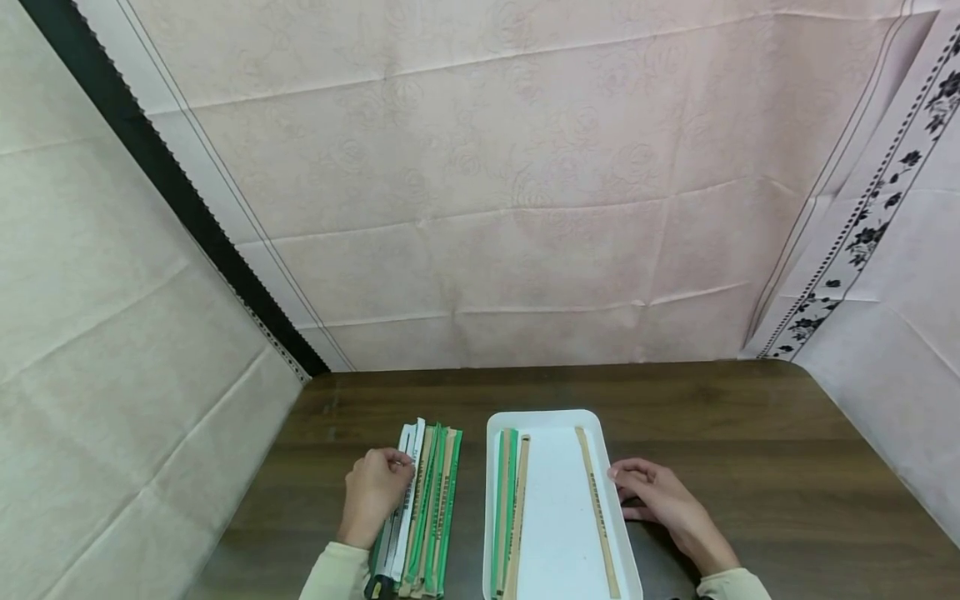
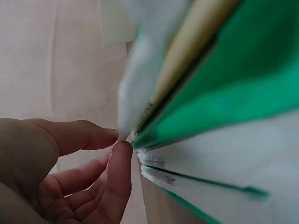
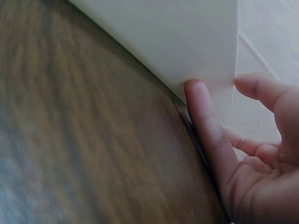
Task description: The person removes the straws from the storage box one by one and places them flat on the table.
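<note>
My left hand (image 1: 380, 492) is over the left side of a row of long, narrow chopstick packets (image 1: 435, 508) in white, tan and green wrappers. Its thumb and a finger pinch the end of a white chopstick packet (image 2: 133, 88), seen close up in the left wrist view. Beside that packet lie a tan one (image 2: 187, 46) and a green one (image 2: 233, 79). My right hand (image 1: 667, 504) touches the right side of a white tray (image 1: 555, 517). In the right wrist view, one straight finger (image 3: 205, 112) rests against the tray's outer wall and another fingertip meets its edge.
Inside the tray, green and tan packets (image 1: 516, 517) lie along the left side, and a single tan packet (image 1: 597, 512) lies near the right side. A black end piece (image 1: 380, 586) shows below the left row. Pale patterned cloth (image 1: 525, 208) hangs behind the wooden table (image 1: 750, 467).
</note>
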A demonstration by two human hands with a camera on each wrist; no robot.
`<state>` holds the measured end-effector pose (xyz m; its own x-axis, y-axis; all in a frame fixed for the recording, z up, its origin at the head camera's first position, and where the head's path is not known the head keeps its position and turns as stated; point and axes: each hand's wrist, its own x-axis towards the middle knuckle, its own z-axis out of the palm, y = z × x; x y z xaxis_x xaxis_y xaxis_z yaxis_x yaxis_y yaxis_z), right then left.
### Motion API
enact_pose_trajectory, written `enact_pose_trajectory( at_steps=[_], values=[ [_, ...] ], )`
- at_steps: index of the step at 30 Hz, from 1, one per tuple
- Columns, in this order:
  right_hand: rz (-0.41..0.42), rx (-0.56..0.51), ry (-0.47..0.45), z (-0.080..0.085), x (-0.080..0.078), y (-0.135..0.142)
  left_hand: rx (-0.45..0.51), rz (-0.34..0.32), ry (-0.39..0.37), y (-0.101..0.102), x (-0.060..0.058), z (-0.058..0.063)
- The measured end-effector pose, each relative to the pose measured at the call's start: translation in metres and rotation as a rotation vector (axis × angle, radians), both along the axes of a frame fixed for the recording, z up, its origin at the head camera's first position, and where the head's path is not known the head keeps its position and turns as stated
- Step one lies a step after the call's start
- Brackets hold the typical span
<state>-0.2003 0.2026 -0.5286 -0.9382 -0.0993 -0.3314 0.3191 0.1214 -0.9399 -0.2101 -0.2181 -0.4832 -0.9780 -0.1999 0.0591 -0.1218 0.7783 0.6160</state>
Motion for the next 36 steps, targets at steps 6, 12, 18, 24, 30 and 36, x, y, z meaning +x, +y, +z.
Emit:
enact_pose_trajectory(
  at_steps=[6, 12, 18, 24, 30, 36],
  values=[
    [0.006, -0.005, -0.008, -0.001, 0.0, 0.002, -0.017, -0.01, -0.017, 0.002, 0.0, -0.001],
    [0.002, -0.002, -0.009, 0.001, -0.001, 0.001, 0.011, -0.02, 0.011, 0.012, 0.002, 0.011],
    [-0.001, -0.008, -0.005, 0.001, -0.001, 0.001, 0.067, -0.128, 0.085, 0.039, 0.006, 0.035],
    [0.02, -0.02, 0.006, 0.0, 0.001, 0.002, 0.14, -0.288, 0.06, 0.076, 0.003, 0.054],
    [0.014, -0.02, 0.007, 0.0, 0.0, 0.003, 0.186, -0.346, 0.014, 0.119, -0.001, 0.055],
    [0.028, -0.043, 0.016, -0.002, 0.0, 0.002, 0.242, -0.398, -0.098, 0.156, -0.001, 0.043]
  ],
)
